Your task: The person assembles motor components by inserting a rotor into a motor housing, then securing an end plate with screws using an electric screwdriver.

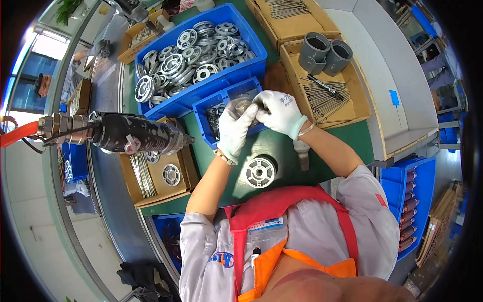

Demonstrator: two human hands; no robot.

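My left hand (235, 128) and my right hand (279, 112), both in white gloves, meet over a small blue bin (205, 113) of small dark parts. The fingers of both hands are closed together around something brownish-grey, mostly hidden by the gloves; I cannot make out what it is. Nearer to me, a round silver metal end cover (259, 172) with spoke-like openings lies flat on the green table mat (226, 182). Under my right wrist a grey, tapered tool-like piece (302, 152) is partly covered.
A large blue bin (201, 80) full of silver covers stands behind. Cardboard boxes (363, 95) hold long thin rods, two joined grey cups (337, 56) and a black marker (326, 88). A black power driver (143, 133) with an orange hose hangs at left, above another cardboard box (193, 178).
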